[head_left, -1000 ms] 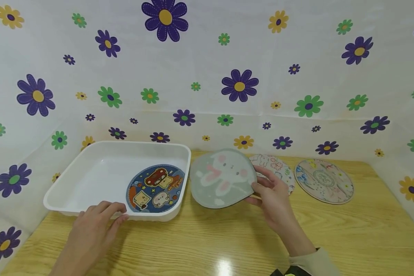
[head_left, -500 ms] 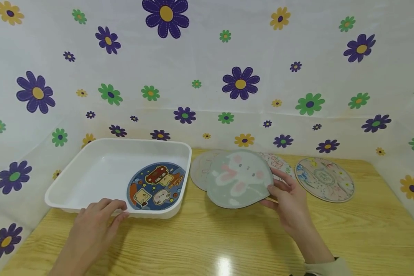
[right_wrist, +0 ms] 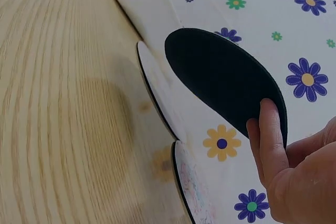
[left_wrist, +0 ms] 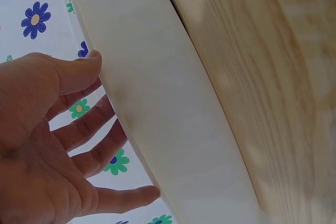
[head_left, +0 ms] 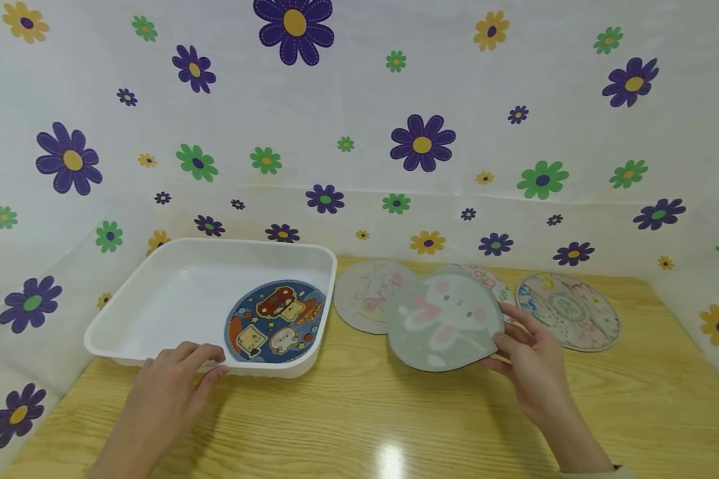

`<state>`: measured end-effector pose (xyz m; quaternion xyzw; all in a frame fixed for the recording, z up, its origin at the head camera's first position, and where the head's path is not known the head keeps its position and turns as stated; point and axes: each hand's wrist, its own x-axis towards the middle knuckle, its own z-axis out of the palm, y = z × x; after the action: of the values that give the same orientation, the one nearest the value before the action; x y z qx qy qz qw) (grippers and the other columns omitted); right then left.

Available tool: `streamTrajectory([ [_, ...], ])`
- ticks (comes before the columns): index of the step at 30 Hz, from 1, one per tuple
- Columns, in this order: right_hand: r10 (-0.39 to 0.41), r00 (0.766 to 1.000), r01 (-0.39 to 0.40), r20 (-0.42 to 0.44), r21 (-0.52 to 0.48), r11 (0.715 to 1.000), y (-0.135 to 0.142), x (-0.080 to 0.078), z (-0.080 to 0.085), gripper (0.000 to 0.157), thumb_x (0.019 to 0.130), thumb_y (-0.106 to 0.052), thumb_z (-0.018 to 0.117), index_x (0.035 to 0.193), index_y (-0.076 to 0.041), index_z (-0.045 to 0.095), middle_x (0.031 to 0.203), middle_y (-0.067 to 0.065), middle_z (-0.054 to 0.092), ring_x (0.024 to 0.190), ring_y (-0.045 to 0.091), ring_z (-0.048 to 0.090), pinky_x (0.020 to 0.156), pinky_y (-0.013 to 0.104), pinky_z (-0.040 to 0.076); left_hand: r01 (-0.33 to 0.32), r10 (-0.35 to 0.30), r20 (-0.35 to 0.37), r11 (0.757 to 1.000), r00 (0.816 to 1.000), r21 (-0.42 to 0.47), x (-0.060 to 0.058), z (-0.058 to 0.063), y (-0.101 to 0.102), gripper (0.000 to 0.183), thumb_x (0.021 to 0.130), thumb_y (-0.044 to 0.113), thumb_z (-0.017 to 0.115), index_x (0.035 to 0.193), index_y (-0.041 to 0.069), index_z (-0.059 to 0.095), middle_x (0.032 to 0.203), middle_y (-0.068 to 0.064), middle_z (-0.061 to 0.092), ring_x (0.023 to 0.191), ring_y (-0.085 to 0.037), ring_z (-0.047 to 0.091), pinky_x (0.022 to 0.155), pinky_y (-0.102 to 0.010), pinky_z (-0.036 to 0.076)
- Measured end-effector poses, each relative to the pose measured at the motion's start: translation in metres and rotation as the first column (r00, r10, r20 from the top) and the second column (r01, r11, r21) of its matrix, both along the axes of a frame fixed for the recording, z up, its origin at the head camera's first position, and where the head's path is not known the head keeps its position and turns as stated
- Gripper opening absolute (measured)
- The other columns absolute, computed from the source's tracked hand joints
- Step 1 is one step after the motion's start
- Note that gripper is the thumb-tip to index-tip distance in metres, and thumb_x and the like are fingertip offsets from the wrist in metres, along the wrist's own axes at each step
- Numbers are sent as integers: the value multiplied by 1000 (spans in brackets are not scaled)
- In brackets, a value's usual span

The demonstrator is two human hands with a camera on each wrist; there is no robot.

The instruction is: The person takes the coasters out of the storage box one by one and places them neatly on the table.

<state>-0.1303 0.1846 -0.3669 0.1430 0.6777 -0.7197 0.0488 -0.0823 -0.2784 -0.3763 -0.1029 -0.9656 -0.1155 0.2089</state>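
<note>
My right hand point(head_left: 533, 372) pinches the right edge of a round grey-green mouse pad point(head_left: 443, 319) with a rabbit print, thumb on top and fingers beneath. Raised over the table, the pad sags and shows its black underside point(right_wrist: 220, 72) in the right wrist view. My left hand point(head_left: 164, 392) grips the near rim of a white plastic tray point(head_left: 156, 306), thumb outside and fingers over the inner side. Inside the tray's right part lies a dark blue round mouse pad point(head_left: 275, 322) with cartoon figures, tilted against the wall.
A pale pink round pad point(head_left: 362, 293) lies right of the tray, partly covered by the held pad. Behind that, a floral pad point(head_left: 497, 283) shows only an edge. Farther right sits a beige flowered pad point(head_left: 581, 313). A flower-printed cloth point(head_left: 347, 86) stands behind the wooden table point(head_left: 335, 412).
My right hand has carried the rabbit mouse pad rightward, uncovering the pale pink pad and covering more of the floral one. My left hand stays on the tray rim.
</note>
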Motion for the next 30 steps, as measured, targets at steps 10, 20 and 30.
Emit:
streamTrajectory([
  [10, 37, 999, -35, -32, 71, 997, 27, 2, -6, 53, 106, -3, 47, 155, -19, 36, 113, -13, 60, 93, 4, 67, 78, 25, 62, -3, 3, 9, 1000, 1000, 4, 0, -1, 0, 19, 84, 14, 83, 96, 17, 70, 98, -6, 73, 89, -40, 68, 73, -67, 50],
  [20, 27, 998, -23, -52, 67, 997, 59, 5, -12, 48, 105, -1, 50, 145, -27, 44, 106, -19, 63, 90, 3, 67, 71, 25, 61, -4, 4, 11, 1000, 1000, 0, 0, 2, 1, 19, 83, 13, 84, 96, 17, 70, 98, -6, 73, 88, -40, 68, 71, -63, 50],
  [30, -7, 1000, 6, 6, 139, 990, 83, 4, -13, 49, 105, -2, 48, 142, -33, 45, 102, -25, 61, 88, -1, 63, 69, 26, 59, -27, 27, 67, 1000, 997, 0, 2, 8, 3, 19, 84, 14, 83, 98, 18, 70, 100, -6, 72, 91, -39, 67, 76, -65, 50],
])
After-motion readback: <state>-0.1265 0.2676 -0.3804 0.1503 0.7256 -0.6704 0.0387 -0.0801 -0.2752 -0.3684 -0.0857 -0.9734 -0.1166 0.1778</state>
